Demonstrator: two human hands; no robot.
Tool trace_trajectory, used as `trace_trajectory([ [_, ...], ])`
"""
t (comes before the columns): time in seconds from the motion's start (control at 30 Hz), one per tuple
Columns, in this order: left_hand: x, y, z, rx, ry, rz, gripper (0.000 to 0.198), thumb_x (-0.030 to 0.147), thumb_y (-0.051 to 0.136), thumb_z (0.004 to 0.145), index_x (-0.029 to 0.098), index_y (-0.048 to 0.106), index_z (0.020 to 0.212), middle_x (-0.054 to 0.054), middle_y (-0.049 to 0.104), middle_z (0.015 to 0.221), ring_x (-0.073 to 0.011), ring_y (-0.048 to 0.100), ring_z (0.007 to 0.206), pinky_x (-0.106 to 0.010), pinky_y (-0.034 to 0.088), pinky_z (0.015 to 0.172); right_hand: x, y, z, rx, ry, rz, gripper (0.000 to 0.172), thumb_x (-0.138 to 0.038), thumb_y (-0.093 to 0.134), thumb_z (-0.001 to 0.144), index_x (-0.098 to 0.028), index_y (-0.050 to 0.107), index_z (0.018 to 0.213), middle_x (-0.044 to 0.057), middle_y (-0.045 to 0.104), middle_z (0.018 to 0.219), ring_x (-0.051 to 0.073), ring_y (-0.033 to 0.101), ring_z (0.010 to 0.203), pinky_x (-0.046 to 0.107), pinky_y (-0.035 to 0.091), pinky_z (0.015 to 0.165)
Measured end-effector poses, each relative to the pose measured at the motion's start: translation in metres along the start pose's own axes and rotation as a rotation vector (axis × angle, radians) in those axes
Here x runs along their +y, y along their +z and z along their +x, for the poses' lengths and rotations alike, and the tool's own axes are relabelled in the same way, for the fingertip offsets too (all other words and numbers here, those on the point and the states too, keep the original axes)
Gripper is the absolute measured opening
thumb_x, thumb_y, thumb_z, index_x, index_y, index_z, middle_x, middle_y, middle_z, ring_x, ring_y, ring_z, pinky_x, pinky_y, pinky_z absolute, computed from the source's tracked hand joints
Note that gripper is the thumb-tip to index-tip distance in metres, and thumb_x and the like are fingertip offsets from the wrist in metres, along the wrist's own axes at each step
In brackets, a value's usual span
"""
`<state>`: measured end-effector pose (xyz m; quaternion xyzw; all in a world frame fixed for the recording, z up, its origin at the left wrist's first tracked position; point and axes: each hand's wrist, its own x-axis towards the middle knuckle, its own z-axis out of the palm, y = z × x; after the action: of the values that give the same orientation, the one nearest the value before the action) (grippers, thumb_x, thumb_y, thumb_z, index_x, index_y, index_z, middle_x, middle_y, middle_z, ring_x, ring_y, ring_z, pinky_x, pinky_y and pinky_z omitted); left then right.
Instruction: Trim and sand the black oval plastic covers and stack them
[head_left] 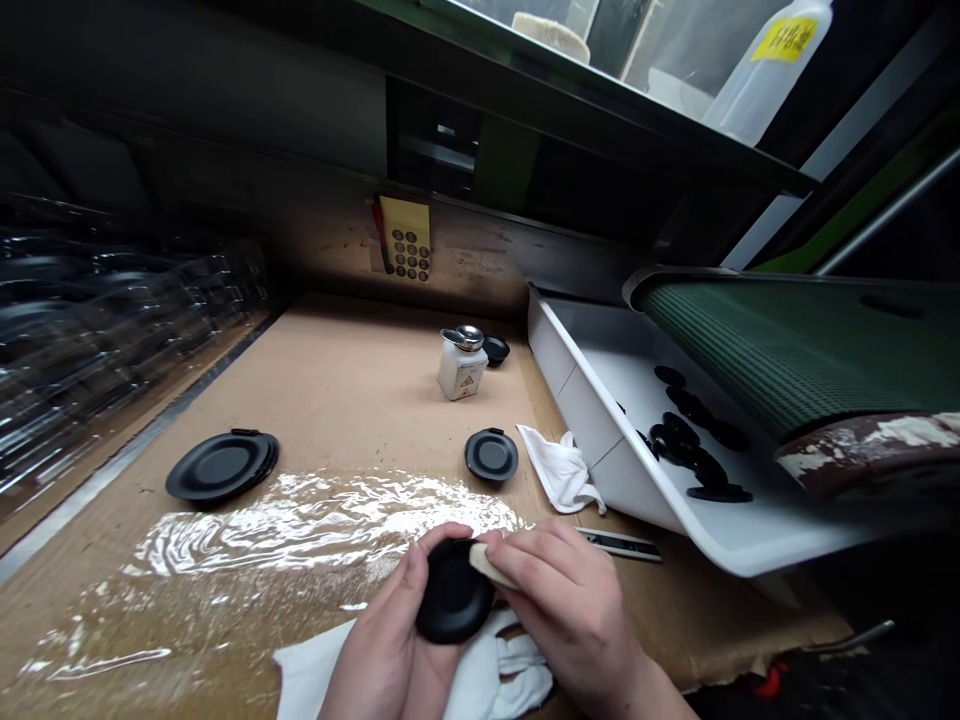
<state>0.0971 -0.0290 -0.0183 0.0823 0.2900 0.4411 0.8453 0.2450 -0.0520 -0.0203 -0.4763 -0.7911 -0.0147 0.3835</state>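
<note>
My left hand (397, 628) is closed around a round black plastic part (454, 592) with a shallow dished middle, tilted up toward me. In the fingers of my right hand (574, 600) is a small cream-coloured pad (491, 568), pressed against the part's upper right rim. Whether the pad is felt or sponge, I cannot tell. Under both hands lies a white cloth (499, 670), partly hidden. Just beyond them a similar black part (491, 455) rests on the table, and a stack of such parts (223, 466) sits at the left.
A white dispenser bottle (462, 362) with a metal top stands farther back. At right are a crumpled white rag (559, 468), a utility knife (619, 543) and a white tray (592, 400) of black parts. A green conveyor belt (810, 345) overhangs the tray. Clear plastic trays (112, 330) line the left.
</note>
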Motion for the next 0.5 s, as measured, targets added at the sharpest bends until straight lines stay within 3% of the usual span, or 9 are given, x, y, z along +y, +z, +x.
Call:
trace_trajectory([
  [0.13,-0.001,-0.003,0.000,-0.001,-0.024,-0.022,0.030,0.035,0.042,0.085,0.017,0.066,0.088,-0.008,0.071,0.092,-0.0242,0.058,0.102,-0.037,0.037,0.096,-0.008,-0.001,-0.018,0.000,-0.041,0.025,0.020,-0.010,0.053,0.080,-0.014,0.060,0.098,0.005,0.065,0.079,0.013,0.053,0.066,0.024,0.044,0.056],
  [0.37,-0.004,-0.001,0.002,-0.014,0.027,0.035,0.028,0.034,0.042,0.086,0.017,0.064,0.093,-0.007,0.070,0.095,-0.0167,0.057,0.099,-0.029,0.039,0.094,-0.002,-0.005,0.010,0.014,-0.019,-0.072,0.022,-0.009,0.051,0.082,-0.018,0.062,0.098,0.003,0.065,0.081,0.013,0.054,0.073,0.025,0.046,0.063],
  [0.5,-0.003,-0.003,0.001,-0.012,0.029,0.018,0.027,0.033,0.043,0.086,0.018,0.064,0.091,-0.006,0.071,0.091,-0.0173,0.059,0.097,-0.030,0.039,0.093,-0.003,-0.002,0.000,0.012,0.001,-0.038,0.024,-0.007,0.051,0.080,-0.017,0.061,0.100,0.003,0.065,0.084,0.013,0.055,0.072,0.026,0.046,0.062],
])
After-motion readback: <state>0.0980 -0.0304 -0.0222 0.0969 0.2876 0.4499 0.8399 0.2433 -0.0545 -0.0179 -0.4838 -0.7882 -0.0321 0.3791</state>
